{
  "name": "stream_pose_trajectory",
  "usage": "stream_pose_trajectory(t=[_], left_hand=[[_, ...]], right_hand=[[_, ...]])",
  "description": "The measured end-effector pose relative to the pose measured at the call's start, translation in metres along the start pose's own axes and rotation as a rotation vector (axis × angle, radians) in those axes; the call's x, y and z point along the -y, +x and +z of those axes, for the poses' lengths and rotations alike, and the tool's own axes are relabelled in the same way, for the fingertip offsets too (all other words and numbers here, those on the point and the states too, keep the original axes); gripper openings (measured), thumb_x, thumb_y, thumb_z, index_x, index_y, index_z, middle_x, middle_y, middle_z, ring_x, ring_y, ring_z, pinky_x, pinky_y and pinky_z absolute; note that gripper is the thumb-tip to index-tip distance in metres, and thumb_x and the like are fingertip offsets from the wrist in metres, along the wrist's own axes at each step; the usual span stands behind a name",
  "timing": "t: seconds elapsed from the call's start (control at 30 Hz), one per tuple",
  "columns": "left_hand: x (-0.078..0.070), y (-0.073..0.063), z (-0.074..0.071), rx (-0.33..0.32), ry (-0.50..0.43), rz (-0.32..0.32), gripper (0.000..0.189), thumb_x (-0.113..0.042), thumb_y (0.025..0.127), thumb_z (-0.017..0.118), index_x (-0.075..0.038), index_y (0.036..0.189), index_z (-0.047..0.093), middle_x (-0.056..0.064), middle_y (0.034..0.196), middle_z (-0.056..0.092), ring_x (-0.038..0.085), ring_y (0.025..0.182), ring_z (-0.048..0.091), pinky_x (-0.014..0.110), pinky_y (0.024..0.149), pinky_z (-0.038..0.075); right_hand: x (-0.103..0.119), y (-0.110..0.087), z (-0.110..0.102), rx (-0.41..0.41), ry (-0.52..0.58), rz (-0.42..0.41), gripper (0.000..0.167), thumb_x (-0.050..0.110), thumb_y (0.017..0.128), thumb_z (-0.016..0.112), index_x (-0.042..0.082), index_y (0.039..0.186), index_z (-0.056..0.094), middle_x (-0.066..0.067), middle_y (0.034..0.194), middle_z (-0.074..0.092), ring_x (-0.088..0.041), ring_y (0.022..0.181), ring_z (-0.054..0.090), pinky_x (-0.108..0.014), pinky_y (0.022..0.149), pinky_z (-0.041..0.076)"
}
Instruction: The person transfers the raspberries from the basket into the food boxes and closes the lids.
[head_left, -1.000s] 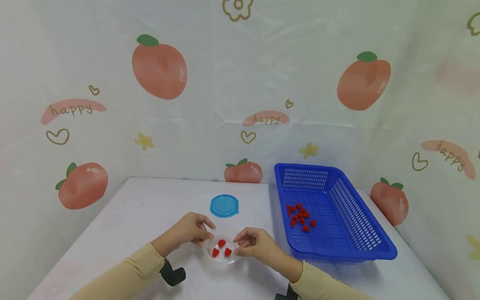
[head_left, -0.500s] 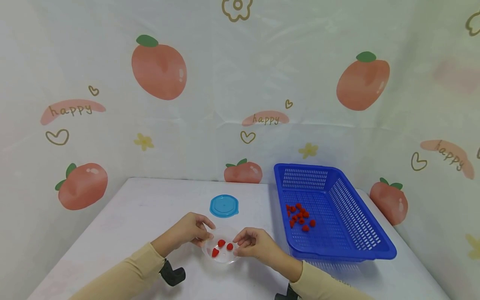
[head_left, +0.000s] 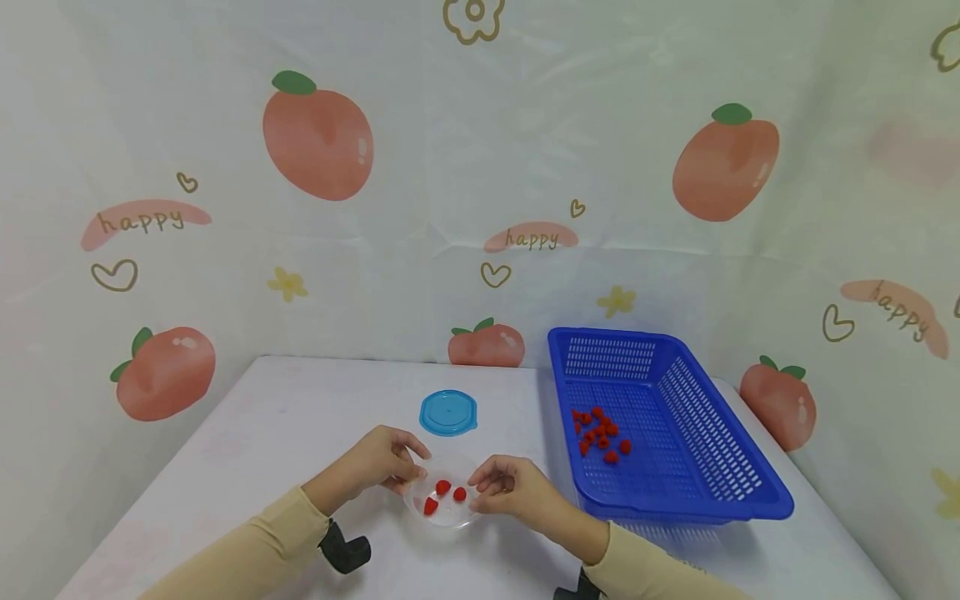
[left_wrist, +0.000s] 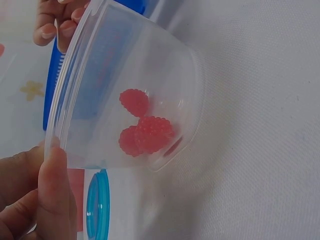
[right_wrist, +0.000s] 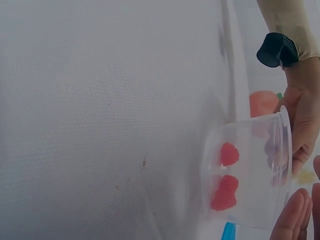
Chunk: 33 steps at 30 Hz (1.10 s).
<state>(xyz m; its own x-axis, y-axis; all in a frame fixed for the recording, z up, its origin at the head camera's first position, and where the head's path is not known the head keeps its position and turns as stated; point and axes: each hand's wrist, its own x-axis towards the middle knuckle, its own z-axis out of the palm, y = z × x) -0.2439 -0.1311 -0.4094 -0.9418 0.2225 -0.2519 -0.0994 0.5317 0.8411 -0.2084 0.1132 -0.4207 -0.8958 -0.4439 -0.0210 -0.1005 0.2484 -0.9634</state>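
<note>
A clear round plastic bowl (head_left: 450, 518) stands at the front middle with three red raspberries (head_left: 443, 487) lying loose on its bottom. My left hand (head_left: 386, 458) pinches the left of its rim; the left wrist view shows the thumb (left_wrist: 55, 185) against the rim's outside. At the opposite side is my right hand (head_left: 513, 492), fingers loosely bent, thumb tip right at the rim. The right wrist view has its fingertips (right_wrist: 295, 215) beside the rim, with nothing between them. Just behind the bowl, a blue lid (head_left: 448, 412) lies flat on the table.
A blue slotted plastic basket (head_left: 720, 467) stands to the right, with several more raspberries (head_left: 602, 442) near its left wall. The white table (head_left: 315, 400) ends at the back against a printed cloth (head_left: 405, 275). Both wrists carry black camera mounts (head_left: 345, 546).
One raspberry in the bowl has rolled a little back and to the right, then stopped. My right hand has shifted very slightly right; the left hand and the bowl keep their places.
</note>
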Motion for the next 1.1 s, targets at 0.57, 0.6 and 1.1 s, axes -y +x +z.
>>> stream_pose_trajectory(t=[0.57,0.6,1.1], left_hand=[[-0.001,0.000,0.000,-0.013,-0.001,-0.004,0.024,-0.010,0.079,0.079,-0.004,0.100,0.069,0.005,0.064,0.058,0.014,0.049,0.055,0.023,0.054,0.055],[0.000,0.001,0.000,-0.015,0.000,-0.003,0.024,-0.011,0.079,0.079,-0.005,0.099,0.069,0.006,0.064,0.058,0.014,0.049,0.055,0.023,0.054,0.055],[0.000,0.000,0.001,-0.025,-0.003,-0.004,0.023,-0.010,0.078,0.079,-0.005,0.099,0.069,0.006,0.065,0.057,0.014,0.049,0.055,0.023,0.054,0.055]], right_hand=[[0.052,-0.031,-0.028,0.014,-0.035,-0.074,0.030,0.010,0.081,0.077,-0.003,0.105,0.064,-0.007,0.092,0.063,-0.017,0.084,0.059,-0.020,0.072,0.053],[0.056,-0.031,-0.033,0.005,-0.034,-0.082,0.031,0.011,0.081,0.077,-0.003,0.106,0.064,-0.007,0.092,0.063,-0.017,0.085,0.060,-0.020,0.072,0.054],[0.092,-0.021,-0.133,-0.310,-0.073,-0.170,0.022,0.018,0.088,0.072,0.012,0.108,0.064,0.005,0.096,0.063,-0.010,0.088,0.063,-0.019,0.079,0.053]])
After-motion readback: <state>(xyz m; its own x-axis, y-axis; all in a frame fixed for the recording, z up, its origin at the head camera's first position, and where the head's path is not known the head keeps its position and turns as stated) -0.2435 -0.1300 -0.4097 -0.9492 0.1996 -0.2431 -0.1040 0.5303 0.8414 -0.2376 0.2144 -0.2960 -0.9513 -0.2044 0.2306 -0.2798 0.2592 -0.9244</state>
